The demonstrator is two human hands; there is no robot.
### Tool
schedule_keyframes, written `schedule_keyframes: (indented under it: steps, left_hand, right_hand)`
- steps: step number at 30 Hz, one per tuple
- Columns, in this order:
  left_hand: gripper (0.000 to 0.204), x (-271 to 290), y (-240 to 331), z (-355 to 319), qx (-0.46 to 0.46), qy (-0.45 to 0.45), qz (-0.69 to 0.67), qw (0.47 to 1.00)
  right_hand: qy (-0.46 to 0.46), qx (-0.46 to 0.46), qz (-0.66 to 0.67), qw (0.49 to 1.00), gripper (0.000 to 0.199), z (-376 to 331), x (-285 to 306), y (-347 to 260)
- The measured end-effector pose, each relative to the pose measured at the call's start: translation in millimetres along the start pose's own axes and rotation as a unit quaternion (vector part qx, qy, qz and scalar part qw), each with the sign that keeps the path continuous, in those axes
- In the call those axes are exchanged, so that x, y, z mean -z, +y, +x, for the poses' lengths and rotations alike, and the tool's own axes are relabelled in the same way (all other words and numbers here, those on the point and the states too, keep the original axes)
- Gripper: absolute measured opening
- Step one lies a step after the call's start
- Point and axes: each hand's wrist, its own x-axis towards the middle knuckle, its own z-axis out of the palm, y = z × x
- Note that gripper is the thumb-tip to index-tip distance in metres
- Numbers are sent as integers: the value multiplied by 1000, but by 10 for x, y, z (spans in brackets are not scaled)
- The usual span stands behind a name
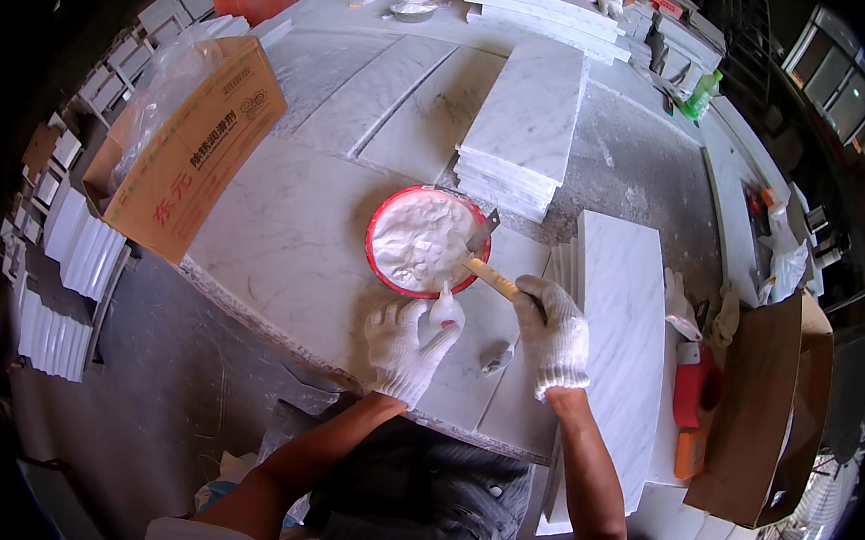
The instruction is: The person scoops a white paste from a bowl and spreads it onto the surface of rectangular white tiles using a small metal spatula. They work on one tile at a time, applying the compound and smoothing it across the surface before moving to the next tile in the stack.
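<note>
- My knit-gloved right hand grips a flat-bladed scraper.
- My left hand clasps a small, tapered white bottle.
- Lumpy white paste fills a round bucket.

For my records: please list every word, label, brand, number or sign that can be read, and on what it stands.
Wording is described, not copied.
Left cardboard box: large red characters, a line of dark characters, and a dark emblem with small print.
White nozzled bottle in left hand: a red mark, too small to read.
Red container at right: any marking too small to read.
</note>
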Motion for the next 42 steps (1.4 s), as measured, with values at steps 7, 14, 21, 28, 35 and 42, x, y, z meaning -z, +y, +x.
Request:
schedule_keyframes:
  steps: [7, 14, 21, 28, 35, 42]
  left_hand:
    - [38, -78, -78, -11, 1, 4, -61, 998]
    - [36, 177, -50, -142, -54, 9, -84, 995]
    - [36, 152, -36, -127, -55, -7, -94, 994]
    - [38, 106, -101, -138, -77, 9, -86, 993]
    - [38, 93, -17, -172, -32, -6, -111, 993]
    - [34, 147, 17, -223, -16, -42, -168, 985]
  right_hand:
    - [-45, 11, -58, 997, 15, 201, -275, -67]
    - [-76, -41, -46, 995, 16, 213, -446, -85]
    - [-87, -81, 36, 992, 19, 219, -453, -46]
    - [-89, -141, 53, 985, 18, 200, -496, 7]
    - [-71, -205, 133, 967, 21, 132, -355, 16]
    - [46, -285, 281, 915, 19, -319, 537, -28]
